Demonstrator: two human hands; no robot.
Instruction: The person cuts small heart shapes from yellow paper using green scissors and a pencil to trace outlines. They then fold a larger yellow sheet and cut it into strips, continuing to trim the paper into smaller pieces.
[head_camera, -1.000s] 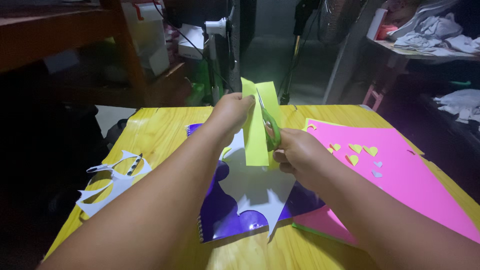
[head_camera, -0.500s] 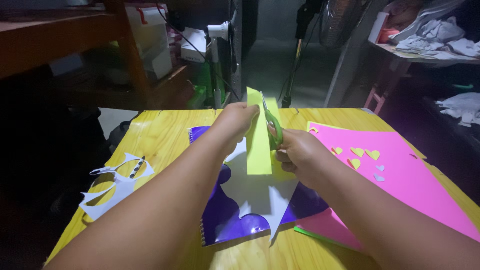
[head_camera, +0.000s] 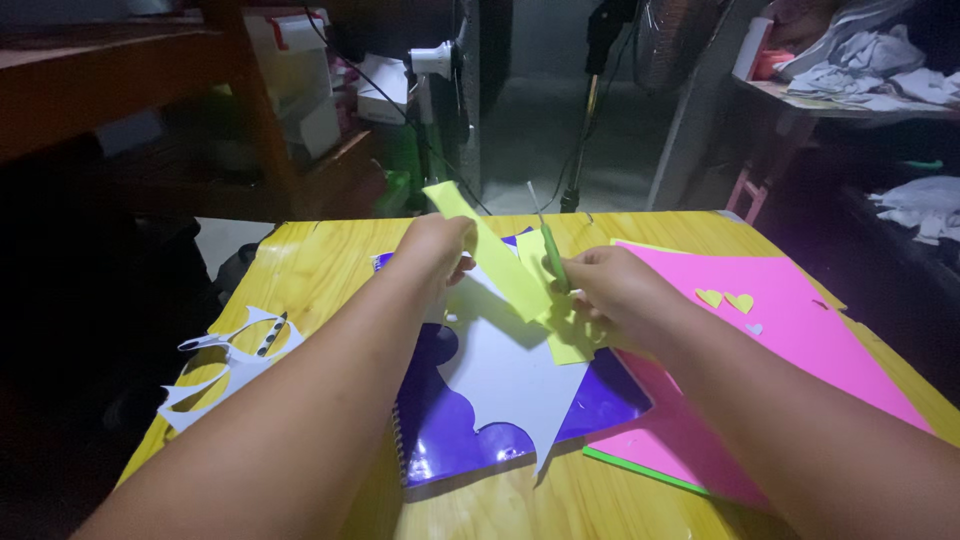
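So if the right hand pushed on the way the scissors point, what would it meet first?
The right hand aims the scissors up and away over the table's far edge. No object seems to lie ahead there, though depth is unclear.

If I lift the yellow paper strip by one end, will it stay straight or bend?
The yellow paper strip, pinched by the left hand, already bows along its length, so it is probably floppy. It looks thin and light, so it likely tears easily near the scissors in the right hand.

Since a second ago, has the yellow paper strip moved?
Yes. The yellow paper strip, held in the left hand, has tipped from upright to slanting left, lower over the purple notebook.
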